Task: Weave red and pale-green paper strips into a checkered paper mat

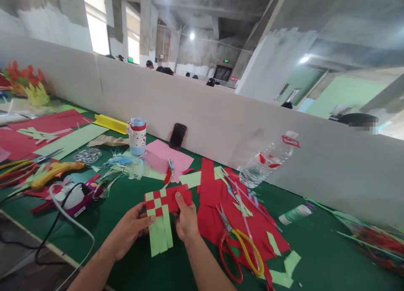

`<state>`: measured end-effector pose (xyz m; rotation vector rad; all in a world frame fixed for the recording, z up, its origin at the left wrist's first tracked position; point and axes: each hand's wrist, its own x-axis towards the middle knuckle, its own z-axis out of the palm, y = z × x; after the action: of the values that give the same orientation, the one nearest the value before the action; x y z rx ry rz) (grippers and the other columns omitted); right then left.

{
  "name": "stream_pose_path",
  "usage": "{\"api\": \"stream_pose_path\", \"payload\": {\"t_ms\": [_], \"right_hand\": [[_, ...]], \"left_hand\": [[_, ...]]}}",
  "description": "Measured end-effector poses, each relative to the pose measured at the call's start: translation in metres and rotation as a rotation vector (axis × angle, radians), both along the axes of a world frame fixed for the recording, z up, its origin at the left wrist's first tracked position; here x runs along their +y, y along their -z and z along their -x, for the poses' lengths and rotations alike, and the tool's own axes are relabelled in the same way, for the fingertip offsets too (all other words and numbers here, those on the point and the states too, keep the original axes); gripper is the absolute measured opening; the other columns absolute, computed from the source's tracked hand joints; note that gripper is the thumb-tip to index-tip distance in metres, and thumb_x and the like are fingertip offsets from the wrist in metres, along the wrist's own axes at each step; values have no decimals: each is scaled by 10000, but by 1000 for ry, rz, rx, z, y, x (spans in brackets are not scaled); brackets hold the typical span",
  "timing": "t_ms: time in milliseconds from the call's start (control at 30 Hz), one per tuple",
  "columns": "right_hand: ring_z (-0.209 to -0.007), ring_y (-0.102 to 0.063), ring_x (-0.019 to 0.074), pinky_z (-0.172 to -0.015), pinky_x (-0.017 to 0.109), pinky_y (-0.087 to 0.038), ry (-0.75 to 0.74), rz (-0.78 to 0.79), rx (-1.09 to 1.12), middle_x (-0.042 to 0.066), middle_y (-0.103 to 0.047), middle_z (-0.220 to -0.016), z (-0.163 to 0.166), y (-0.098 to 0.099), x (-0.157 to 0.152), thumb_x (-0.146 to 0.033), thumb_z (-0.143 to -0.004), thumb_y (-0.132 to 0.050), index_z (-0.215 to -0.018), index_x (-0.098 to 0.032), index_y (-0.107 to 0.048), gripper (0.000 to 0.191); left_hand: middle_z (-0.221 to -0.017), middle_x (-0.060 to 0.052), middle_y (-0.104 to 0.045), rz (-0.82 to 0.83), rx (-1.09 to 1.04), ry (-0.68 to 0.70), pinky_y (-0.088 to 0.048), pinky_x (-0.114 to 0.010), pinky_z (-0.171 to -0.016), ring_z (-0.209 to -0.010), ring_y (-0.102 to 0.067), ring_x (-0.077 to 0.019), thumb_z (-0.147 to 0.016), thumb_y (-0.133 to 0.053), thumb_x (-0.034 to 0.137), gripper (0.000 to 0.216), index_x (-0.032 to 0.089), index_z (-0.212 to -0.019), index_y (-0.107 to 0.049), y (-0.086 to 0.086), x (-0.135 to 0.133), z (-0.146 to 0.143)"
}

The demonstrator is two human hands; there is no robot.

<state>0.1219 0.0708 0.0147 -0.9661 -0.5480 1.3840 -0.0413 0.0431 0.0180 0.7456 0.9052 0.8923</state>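
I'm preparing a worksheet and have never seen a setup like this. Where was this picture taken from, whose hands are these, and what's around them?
There is no robot here: a person works with two bare hands. The single picture comes from a camera worn on that person's head, looking forward and down, so the arms enter from the bottom edge.

The left hand and right hand hold a woven paper piece, a red and light-green checkerboard with loose green strips hanging below.

On the green table lie red paper and scissors. Farther back are a cup, a phone and a plastic bottle.
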Motion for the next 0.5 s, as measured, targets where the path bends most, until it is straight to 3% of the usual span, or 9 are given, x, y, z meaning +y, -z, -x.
{"api": "stream_pose_path", "payload": {"t_ms": [200, 500], "right_hand": [[-521, -605, 134, -530, 260, -511, 82, -3, 66, -1, -704, -650, 1, -6, -3, -406, -576, -916, -656, -179, -672, 342], [-578, -665, 174, -590, 286, -558, 131, -14, 111, 16, -731, -681, 1, -2, 0, -380, -580, -916, -723, -164, -694, 341]], "left_hand": [[-1119, -118, -745, 43, -11, -43, -576, -402, -787, -929, -726, -306, -580, -896, 383, 810, 177, -1275, -537, 2, -11, -23], [-1062, -104, -764, 36, -14, -38, -576, -380, -729, -875, -734, -309, -572, -896, 365, 646, 153, -1137, -666, -2, -11, -28]]}}
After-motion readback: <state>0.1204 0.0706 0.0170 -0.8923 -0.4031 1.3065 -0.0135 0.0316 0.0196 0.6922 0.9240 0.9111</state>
